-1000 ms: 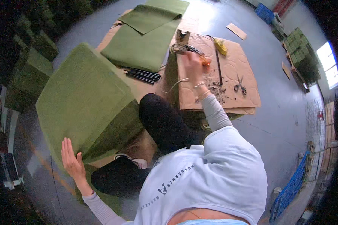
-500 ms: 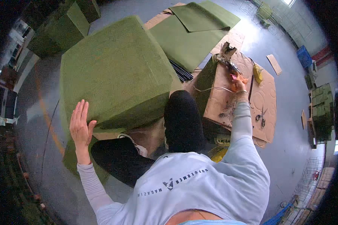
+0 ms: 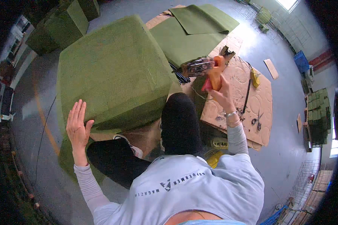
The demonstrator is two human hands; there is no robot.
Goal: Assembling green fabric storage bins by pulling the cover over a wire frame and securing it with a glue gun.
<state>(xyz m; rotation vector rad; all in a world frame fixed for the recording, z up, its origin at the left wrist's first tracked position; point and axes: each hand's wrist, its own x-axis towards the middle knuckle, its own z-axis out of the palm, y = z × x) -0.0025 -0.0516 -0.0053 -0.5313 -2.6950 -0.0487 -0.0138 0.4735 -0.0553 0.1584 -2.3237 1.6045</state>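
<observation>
My left hand (image 3: 77, 127) lies flat, fingers stretched, against the near left edge of a large green covered block (image 3: 109, 71). My right hand (image 3: 223, 95) is wrapped round the handle of an orange glue gun (image 3: 215, 77), held up in the air right of the block. Its dark, crusted front end points left toward the block's right corner, and a thin pale cord (image 3: 199, 92) trails below it. Behind the gun, a charred-looking, crusted piece (image 3: 227, 52) sits on a stack of cardboard (image 3: 264, 97).
On the cardboard lie scissors (image 3: 258, 120), a black rod (image 3: 246, 96) and a yellow object (image 3: 255, 77). Green sheets (image 3: 195, 45) lie beyond the block, beside several dark rods (image 3: 182, 77). More green blocks (image 3: 65, 26) stand far left. A wooden board (image 3: 271, 69) is on the floor.
My right hand has lifted the glue gun off the cardboard and swung its front end left toward the block. My left hand stays on the block's edge.
</observation>
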